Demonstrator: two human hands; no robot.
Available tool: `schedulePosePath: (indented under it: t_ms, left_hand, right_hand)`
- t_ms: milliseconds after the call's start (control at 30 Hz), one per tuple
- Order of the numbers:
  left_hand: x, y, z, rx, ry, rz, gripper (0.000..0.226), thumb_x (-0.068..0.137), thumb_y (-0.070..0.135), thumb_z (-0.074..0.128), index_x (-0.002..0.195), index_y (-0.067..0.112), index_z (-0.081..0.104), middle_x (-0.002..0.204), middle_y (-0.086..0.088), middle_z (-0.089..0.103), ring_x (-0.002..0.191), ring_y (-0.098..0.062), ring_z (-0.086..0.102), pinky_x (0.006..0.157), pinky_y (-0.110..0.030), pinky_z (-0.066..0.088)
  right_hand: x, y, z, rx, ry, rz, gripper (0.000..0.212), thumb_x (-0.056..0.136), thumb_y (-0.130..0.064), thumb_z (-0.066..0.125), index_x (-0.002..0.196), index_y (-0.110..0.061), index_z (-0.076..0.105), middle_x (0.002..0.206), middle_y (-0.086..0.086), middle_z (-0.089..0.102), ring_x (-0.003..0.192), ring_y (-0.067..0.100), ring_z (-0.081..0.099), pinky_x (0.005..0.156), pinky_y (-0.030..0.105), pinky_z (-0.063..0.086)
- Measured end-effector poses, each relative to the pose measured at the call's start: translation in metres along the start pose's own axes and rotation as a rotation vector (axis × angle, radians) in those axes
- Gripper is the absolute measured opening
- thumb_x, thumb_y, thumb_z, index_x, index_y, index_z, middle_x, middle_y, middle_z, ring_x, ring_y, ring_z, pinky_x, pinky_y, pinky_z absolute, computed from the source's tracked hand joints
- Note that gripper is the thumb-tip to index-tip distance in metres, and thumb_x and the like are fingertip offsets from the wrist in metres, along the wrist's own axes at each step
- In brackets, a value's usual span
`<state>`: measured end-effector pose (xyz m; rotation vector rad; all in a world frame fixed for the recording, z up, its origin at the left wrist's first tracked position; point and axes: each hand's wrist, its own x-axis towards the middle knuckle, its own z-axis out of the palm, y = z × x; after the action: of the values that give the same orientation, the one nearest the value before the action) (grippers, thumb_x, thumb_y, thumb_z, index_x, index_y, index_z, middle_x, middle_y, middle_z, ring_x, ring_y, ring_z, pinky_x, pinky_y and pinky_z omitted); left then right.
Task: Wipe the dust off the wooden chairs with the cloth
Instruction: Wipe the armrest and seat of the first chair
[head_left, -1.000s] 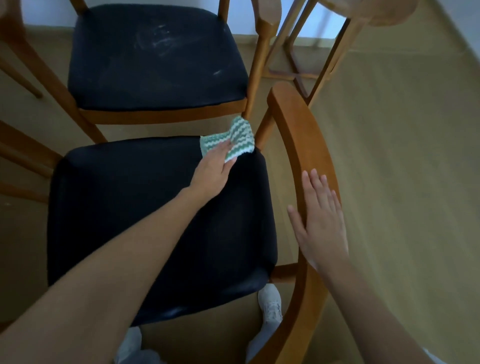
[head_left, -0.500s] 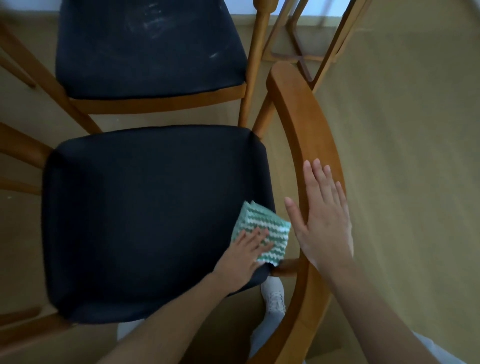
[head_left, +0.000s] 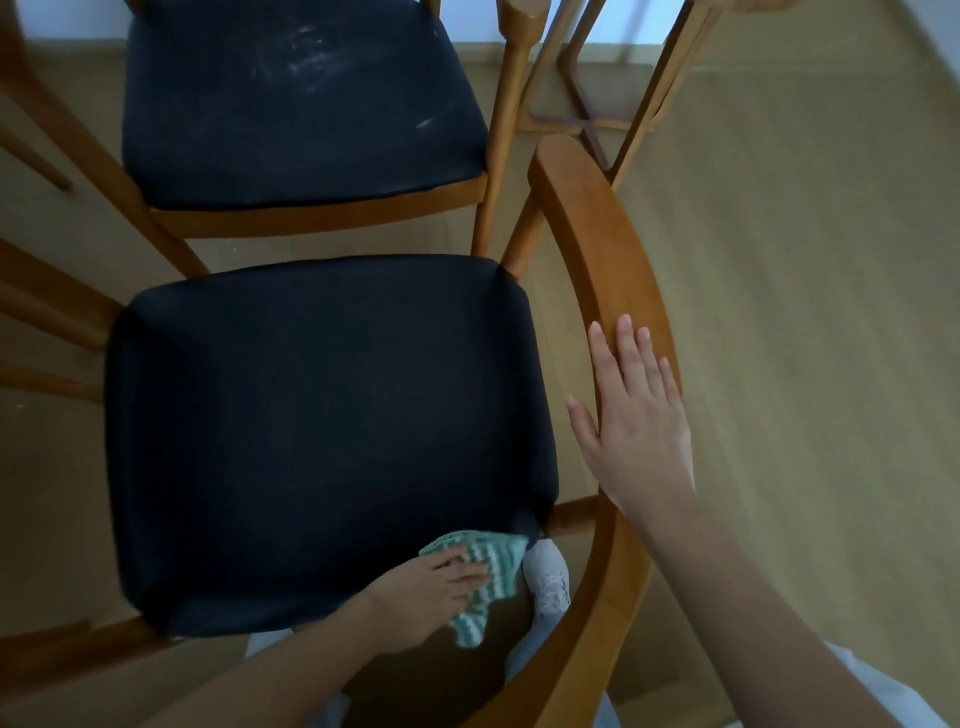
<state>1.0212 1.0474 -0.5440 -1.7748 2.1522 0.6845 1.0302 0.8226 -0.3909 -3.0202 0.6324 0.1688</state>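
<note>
Two wooden chairs with dark padded seats stand on a pale wood-look floor (head_left: 779, 260), seen from above by the person cleaning them. The near chair (head_left: 322, 426) fills the middle of the view; the far chair (head_left: 291, 104) sits just beyond it at the top. The near chair's curved back rail (head_left: 597, 249) sweeps along the right side, its long axis running from the lower edge of the view up and away.

On that rail the right hand (head_left: 639, 415) rests flat, fingers straight and close together, thumb spread towards the seat. The left hand (head_left: 431, 587) is at the seat's near right corner, fingers laid fairly straight across a green and white striped cloth (head_left: 493, 566) and pressing it down; whether the thumb tucks underneath cannot be told. Part of the cloth hangs off the seat edge. A white shoe (head_left: 550, 577) shows just beside it, below.

Pale dusty smudges (head_left: 311, 57) mark the far seat.

The rail's lower end lies just right of the cloth, so the left hand seems nearest to wipe it, working upward along the curve. The far chair is well ahead, a longer reach.
</note>
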Motion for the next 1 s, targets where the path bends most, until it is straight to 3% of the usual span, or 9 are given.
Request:
schedulePosePath:
  t_ms: [133, 233, 300, 400, 500, 633, 700, 833, 1000]
  left_hand:
    - [-0.024, 0.001, -0.004, -0.047, -0.133, -0.007, 0.046, 0.099, 0.018, 0.034, 0.142, 0.002, 0.031, 0.153, -0.014, 0.024, 0.144, -0.026, 0.014, 0.117, -0.042, -0.003]
    - [-0.047, 0.003, -0.010, -0.158, -0.281, -0.087, 0.027, 0.097, 0.021, 0.042, 0.112, 0.005, 0.057, 0.116, -0.014, 0.061, 0.108, -0.030, 0.054, 0.103, -0.043, 0.033]
    - [-0.066, 0.000, -0.010, -0.235, -0.420, -0.216, 0.027, 0.098, 0.021, 0.041, 0.109, 0.005, 0.059, 0.110, -0.011, 0.063, 0.099, -0.028, 0.056, 0.092, -0.033, 0.039]
    - [-0.094, -0.005, -0.025, -0.466, -0.473, -0.405, 0.034, 0.099, 0.019, 0.037, 0.125, 0.001, 0.050, 0.127, -0.015, 0.055, 0.116, -0.030, 0.052, 0.090, -0.026, 0.039]
    - [-0.117, -0.016, -0.054, -0.666, -0.361, -0.535, 0.032, 0.101, 0.024, 0.037, 0.125, 0.008, 0.051, 0.125, -0.010, 0.055, 0.115, -0.025, 0.053, 0.094, -0.037, 0.041]
    - [-0.132, -0.030, -0.092, -0.944, 0.040, -0.656, 0.038, 0.102, 0.037, 0.029, 0.111, 0.011, 0.055, 0.100, -0.003, 0.058, 0.087, -0.017, 0.053, 0.072, -0.028, 0.037]
    - [-0.133, -0.032, -0.121, -1.031, 0.190, -0.675, 0.035, 0.102, 0.039, 0.031, 0.104, 0.012, 0.055, 0.094, -0.001, 0.059, 0.082, -0.016, 0.054, 0.071, -0.030, 0.040]
    - [-0.128, -0.032, -0.184, -1.005, 0.339, -0.681, 0.036, 0.101, 0.040, 0.033, 0.106, 0.014, 0.057, 0.093, -0.002, 0.063, 0.083, -0.017, 0.059, 0.078, -0.033, 0.045]
    - [-0.112, -0.019, -0.263, -0.940, 0.442, -0.724, 0.029, 0.100, 0.037, 0.037, 0.105, 0.017, 0.058, 0.086, 0.006, 0.060, 0.075, -0.009, 0.055, 0.071, -0.027, 0.044]
  right_hand:
    - [-0.016, -0.016, -0.008, -0.037, -0.086, 0.012, 0.064, 0.099, -0.045, 0.024, 0.150, -0.022, -0.009, 0.158, 0.008, -0.012, 0.144, 0.023, -0.012, 0.112, 0.035, -0.009]
    - [-0.034, -0.028, -0.014, -0.023, -0.166, 0.011, 0.064, 0.100, -0.045, 0.023, 0.145, -0.024, -0.018, 0.157, 0.006, -0.016, 0.139, 0.021, -0.022, 0.110, 0.034, -0.013]
    - [-0.046, -0.036, -0.018, 0.004, -0.179, 0.008, 0.063, 0.100, -0.046, 0.023, 0.139, -0.026, -0.023, 0.158, 0.004, -0.014, 0.136, 0.018, -0.024, 0.109, 0.033, -0.014]
    - [-0.062, -0.047, -0.026, 0.027, -0.217, 0.000, 0.063, 0.100, -0.046, 0.022, 0.138, -0.027, -0.024, 0.158, 0.002, -0.013, 0.132, 0.014, -0.025, 0.108, 0.031, -0.014]
    - [-0.076, -0.054, -0.038, 0.057, -0.242, -0.011, 0.064, 0.101, -0.045, 0.024, 0.147, -0.027, -0.015, 0.159, 0.002, -0.011, 0.134, 0.013, -0.024, 0.109, 0.030, -0.011]
    - [-0.082, -0.054, -0.057, 0.137, -0.260, -0.059, 0.065, 0.100, -0.042, 0.032, 0.151, -0.025, -0.005, 0.160, 0.001, -0.001, 0.146, 0.015, -0.004, 0.117, 0.031, 0.001]
    - [-0.080, -0.050, -0.069, 0.156, -0.291, -0.109, 0.065, 0.100, -0.041, 0.034, 0.151, -0.025, -0.002, 0.160, 0.000, 0.003, 0.146, 0.015, 0.001, 0.117, 0.031, 0.004]
    - [-0.062, -0.032, -0.096, 0.169, -0.392, -0.259, 0.070, 0.098, -0.042, 0.042, 0.152, -0.026, 0.000, 0.159, -0.003, 0.009, 0.146, 0.013, 0.006, 0.116, 0.029, 0.008]
    - [-0.028, 0.009, -0.132, 0.334, -0.464, -0.322, 0.084, 0.088, -0.040, 0.062, 0.152, -0.028, 0.008, 0.155, -0.006, 0.024, 0.140, 0.013, 0.027, 0.111, 0.030, 0.027]
